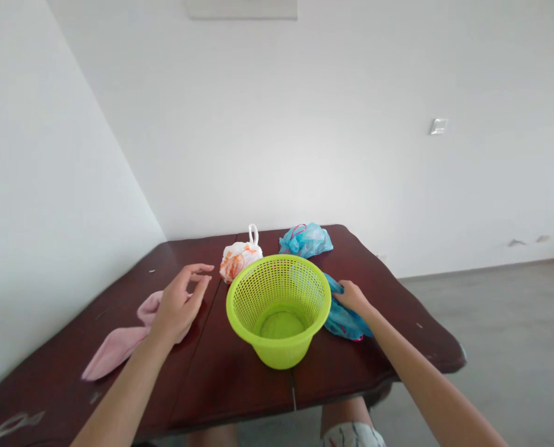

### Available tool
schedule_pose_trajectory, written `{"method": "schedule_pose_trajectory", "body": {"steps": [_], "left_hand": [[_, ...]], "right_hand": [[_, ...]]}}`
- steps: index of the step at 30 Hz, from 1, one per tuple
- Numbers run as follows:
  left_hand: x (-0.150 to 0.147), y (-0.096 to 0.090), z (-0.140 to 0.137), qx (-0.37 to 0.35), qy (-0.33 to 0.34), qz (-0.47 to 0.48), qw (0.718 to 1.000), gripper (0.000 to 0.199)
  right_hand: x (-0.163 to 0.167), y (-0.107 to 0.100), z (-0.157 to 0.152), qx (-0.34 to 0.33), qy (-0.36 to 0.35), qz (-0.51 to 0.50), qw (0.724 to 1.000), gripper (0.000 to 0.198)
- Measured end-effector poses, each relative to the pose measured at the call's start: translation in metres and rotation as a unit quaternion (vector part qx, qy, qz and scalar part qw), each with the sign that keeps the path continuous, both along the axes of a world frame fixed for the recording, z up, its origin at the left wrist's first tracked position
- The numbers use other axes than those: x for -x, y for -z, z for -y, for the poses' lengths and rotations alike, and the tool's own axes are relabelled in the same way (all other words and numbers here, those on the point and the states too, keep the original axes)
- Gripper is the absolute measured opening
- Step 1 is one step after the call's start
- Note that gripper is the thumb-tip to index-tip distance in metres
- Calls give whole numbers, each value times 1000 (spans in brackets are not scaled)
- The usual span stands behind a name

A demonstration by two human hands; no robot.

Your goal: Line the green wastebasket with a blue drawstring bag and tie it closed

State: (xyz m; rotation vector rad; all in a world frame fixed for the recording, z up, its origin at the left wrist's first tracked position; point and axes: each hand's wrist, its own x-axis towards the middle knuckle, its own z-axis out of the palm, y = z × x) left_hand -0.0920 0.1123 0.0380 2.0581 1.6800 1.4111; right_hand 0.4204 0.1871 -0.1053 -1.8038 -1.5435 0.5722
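Observation:
A lime-green plastic basket [281,354] with perforated sides stands upright on the dark wooden table, with nothing in it. To its right, my right hand [351,298] is closed on a blue plastic bag [344,320] that lies against the basket's side. My left hand [186,298] hovers left of the basket, fingers apart and holding nothing. Below and behind that hand lies a pink cloth [118,347], partly hidden by my forearm. Behind the basket rest a white plastic bag with orange print [239,257] and a light-blue plastic bag [307,241].
The dark red-brown table [230,379] has a wavy edge and a seam down its middle. White walls [304,124] meet it at the back and left. Grey floor [500,329] shows on the right. My knees are under the near edge.

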Motion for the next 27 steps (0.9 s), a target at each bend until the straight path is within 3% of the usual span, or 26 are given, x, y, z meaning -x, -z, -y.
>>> {"method": "schedule_pose_trajectory", "body": {"steps": [3, 6, 11, 14, 17, 19, 21, 24, 27], "left_hand": [[5, -4, 8, 6, 5, 0, 1000, 40], [5, -18, 15, 4, 7, 29, 1000, 41], [-19, -61, 12, -20, 87, 84, 992, 37], [-46, -90, -2, 0, 179, 80, 980, 31], [-79, -111, -18, 14, 259, 56, 964, 28], [-101, -116, -26, 19, 305, 51, 951, 31], [-120, -114, -32, 27, 351, 57, 934, 47], [-137, -106, -35, 13, 412, 95, 906, 50], [-138, -96, -34, -8, 437, 145, 887, 43]], "right_hand": [[-2, -28, -5, -50, 8, -70, 996, 29], [-4, -76, -8, -91, -5, -159, 983, 43], [-1, -189, 0, -166, -78, -259, 948, 72], [13, -257, 11, -221, -124, -275, 928, 70], [43, -306, 32, -244, -187, -254, 917, 64], [69, -322, 53, -274, -239, -202, 909, 59], [96, -327, 79, -320, -302, -123, 890, 53], [124, -320, 114, -334, -416, 0, 846, 34], [132, -301, 133, -307, -461, 18, 832, 29]]}}
